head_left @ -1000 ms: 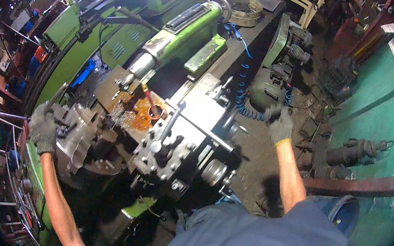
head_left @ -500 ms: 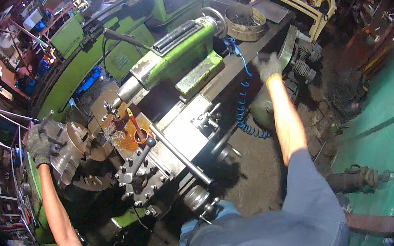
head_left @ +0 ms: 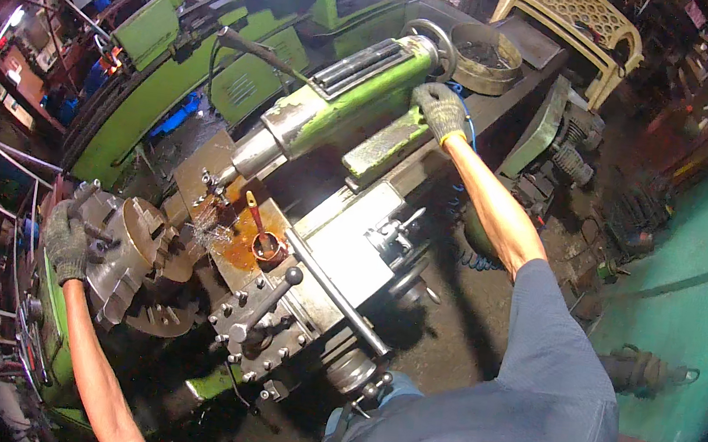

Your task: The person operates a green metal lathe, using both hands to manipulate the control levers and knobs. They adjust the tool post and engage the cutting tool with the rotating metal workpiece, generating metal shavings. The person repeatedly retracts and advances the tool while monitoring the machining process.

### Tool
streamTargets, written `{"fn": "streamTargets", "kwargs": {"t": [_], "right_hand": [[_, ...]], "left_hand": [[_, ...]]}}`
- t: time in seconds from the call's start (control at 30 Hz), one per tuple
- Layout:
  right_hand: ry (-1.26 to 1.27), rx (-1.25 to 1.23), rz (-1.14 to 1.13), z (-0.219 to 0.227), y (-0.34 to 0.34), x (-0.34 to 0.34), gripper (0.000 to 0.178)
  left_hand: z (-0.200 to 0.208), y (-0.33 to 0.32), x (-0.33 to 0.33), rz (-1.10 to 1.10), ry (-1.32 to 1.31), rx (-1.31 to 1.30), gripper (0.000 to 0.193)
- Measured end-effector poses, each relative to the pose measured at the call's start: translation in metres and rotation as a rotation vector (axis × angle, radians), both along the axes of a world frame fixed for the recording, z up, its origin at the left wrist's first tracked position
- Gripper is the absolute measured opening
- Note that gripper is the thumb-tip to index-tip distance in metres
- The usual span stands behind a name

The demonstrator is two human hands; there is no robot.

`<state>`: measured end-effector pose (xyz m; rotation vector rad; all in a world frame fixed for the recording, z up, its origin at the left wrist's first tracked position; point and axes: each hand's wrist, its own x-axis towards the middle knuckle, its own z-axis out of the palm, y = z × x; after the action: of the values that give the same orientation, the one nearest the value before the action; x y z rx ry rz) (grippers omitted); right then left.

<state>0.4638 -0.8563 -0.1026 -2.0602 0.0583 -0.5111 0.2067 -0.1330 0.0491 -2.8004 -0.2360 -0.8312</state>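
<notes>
My left hand [head_left: 66, 246], in a dark grey knit glove, is closed around the bar of a T-handled chuck key [head_left: 99, 234]. The key's stem meets the large metal lathe chuck [head_left: 115, 262]. My right hand [head_left: 442, 112], in a matching glove with a yellow cuff, is curled at the rear end of the green tailstock [head_left: 385, 145], below its handwheel [head_left: 448, 49]. What its fingers hold, if anything, is hidden. Part of a blue air hose [head_left: 471, 131] shows behind that wrist. A small pot [head_left: 269, 250] with a brush [head_left: 255, 212] stands on the oily carriage plate.
Nearer me is the square tool post [head_left: 256, 333] with its clamping lever [head_left: 269, 303]. A round pan [head_left: 484, 59] holds dark bits on the far bed, with a beige plastic chair [head_left: 586, 24] behind. At right stands a motor-driven compressor [head_left: 570, 150]. Metal shavings lie near the chuck.
My right hand has come left from above the compressor to the tailstock's rear end. My left hand stays at the chuck key. The view has shifted slightly.
</notes>
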Motion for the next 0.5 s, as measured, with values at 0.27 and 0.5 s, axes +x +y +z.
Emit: {"fn": "streamTargets", "kwargs": {"t": [0.27, 0.5], "right_hand": [[-0.153, -0.568, -0.032, 0.047, 0.031, 0.108, 0.036], [0.133, -0.679, 0.153, 0.053, 0.02, 0.149, 0.059]], "left_hand": [[0.013, -0.026, -0.008, -0.012, -0.031, -0.1, 0.033], [0.005, -0.01, -0.011, -0.08, -0.091, -0.046, 0.035]]}}
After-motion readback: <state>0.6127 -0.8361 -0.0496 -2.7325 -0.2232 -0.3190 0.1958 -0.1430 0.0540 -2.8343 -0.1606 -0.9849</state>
